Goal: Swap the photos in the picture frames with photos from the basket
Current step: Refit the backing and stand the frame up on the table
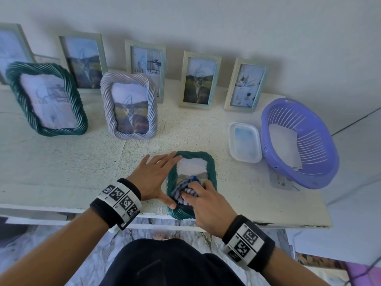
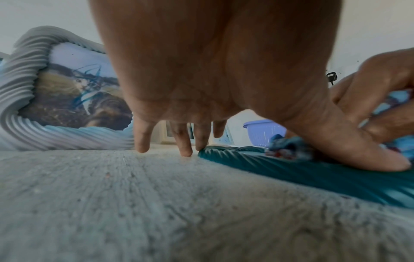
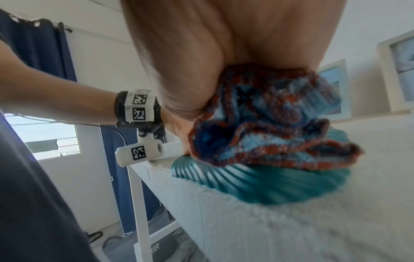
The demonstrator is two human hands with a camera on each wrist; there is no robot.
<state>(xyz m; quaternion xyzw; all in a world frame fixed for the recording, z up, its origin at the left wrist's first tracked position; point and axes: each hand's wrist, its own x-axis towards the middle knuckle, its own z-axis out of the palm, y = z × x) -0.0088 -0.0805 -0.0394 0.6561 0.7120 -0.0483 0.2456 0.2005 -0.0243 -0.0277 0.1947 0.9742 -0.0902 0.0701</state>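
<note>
A dark green twisted-rim picture frame (image 1: 211, 162) (image 2: 313, 173) (image 3: 268, 184) lies flat at the table's front edge, face up with a landscape photo in it. My left hand (image 1: 156, 174) (image 2: 201, 88) rests flat with straight fingers against the frame's left rim, thumb on its near corner. My right hand (image 1: 206, 201) grips a crumpled blue, white and red cloth (image 1: 185, 187) (image 3: 268, 120) and presses it on the frame's glass. A purple basket (image 1: 299, 141) (image 2: 262, 131) at the right holds a white sheet (image 1: 284, 145).
A white tray (image 1: 245, 142) lies beside the basket. A grey twisted frame (image 1: 128, 104) (image 2: 56, 92) and a second green one (image 1: 46, 100) stand mid-table. Several pale rectangular frames (image 1: 199, 79) lean on the wall. The green frame overhangs the table's edge (image 1: 144, 213).
</note>
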